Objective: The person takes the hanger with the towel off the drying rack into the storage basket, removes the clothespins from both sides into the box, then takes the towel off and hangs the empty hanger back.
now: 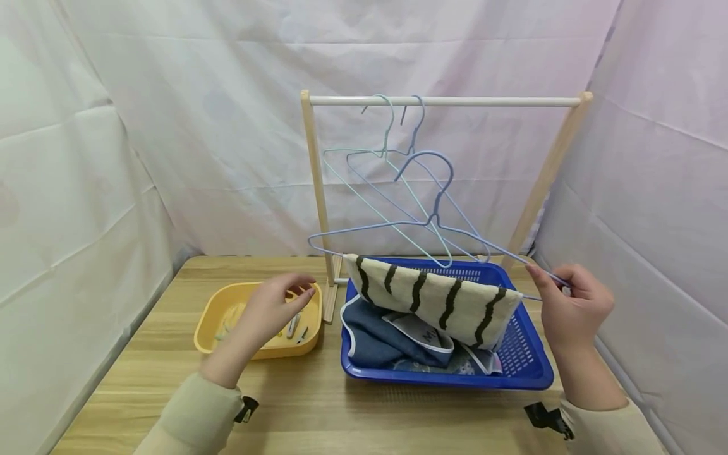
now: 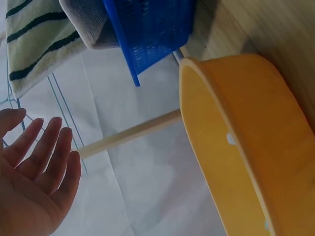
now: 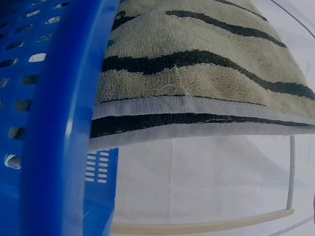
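In the head view my right hand (image 1: 577, 309) pinches the right end of a blue clothes hanger (image 1: 375, 225). A cream towel (image 1: 432, 294) with dark wavy stripes is draped over the hanger's lower bar, above the blue basket (image 1: 449, 380). In the right wrist view the striped towel (image 3: 197, 78) hangs beside the basket's rim (image 3: 59, 118). My left hand (image 1: 273, 309) is held over the yellow basin (image 1: 210, 309), fingers relaxed and holding nothing. The left wrist view shows that hand (image 2: 39, 182) with its fingers spread, apart from the towel (image 2: 44, 44).
Behind, a wooden rack with a white rail (image 1: 483, 101) carries a mint hanger (image 1: 352, 150) and another blue hanger (image 1: 455, 205). Inside the blue basket lie folded cloths, including a dark blue one (image 1: 370, 335). Small clips (image 1: 292, 325) lie in the yellow basin. White curtains surround the wooden table (image 1: 318, 417).
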Motion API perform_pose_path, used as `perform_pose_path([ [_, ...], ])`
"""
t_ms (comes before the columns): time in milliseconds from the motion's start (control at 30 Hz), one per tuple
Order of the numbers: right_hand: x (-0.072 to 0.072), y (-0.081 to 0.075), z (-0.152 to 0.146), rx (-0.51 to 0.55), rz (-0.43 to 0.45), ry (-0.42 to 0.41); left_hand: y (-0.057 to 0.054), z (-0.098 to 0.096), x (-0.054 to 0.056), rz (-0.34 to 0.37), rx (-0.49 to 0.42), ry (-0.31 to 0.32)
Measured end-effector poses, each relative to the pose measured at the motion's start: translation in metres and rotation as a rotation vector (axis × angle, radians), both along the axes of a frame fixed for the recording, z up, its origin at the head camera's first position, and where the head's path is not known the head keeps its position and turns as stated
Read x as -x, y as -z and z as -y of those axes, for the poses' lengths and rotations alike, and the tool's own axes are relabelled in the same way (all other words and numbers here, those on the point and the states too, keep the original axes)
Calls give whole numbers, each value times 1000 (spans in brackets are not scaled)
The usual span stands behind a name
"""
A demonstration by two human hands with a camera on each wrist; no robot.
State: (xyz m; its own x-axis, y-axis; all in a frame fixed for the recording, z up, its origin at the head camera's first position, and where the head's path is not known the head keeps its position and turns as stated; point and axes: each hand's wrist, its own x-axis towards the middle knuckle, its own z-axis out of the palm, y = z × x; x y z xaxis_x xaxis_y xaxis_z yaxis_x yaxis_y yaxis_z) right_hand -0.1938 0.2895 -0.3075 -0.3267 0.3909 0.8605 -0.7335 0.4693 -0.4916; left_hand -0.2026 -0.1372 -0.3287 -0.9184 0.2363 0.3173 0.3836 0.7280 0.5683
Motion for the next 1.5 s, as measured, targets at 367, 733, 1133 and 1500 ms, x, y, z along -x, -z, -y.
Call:
perform_pose_path([
  [367, -2, -3, 1, 38, -48, -33, -5, -30, 6, 10, -196, 6],
  [733, -3, -5, 3, 62, -92, -49, -4, -59, 14, 30, -448, 1],
  [1133, -3, -4, 4, 60, -81, -42, -4, -74, 20, -14, -551, -66],
  [1500, -6, 0, 2, 90, -13, 12, -4, -80, 17, -59, -532, -40],
])
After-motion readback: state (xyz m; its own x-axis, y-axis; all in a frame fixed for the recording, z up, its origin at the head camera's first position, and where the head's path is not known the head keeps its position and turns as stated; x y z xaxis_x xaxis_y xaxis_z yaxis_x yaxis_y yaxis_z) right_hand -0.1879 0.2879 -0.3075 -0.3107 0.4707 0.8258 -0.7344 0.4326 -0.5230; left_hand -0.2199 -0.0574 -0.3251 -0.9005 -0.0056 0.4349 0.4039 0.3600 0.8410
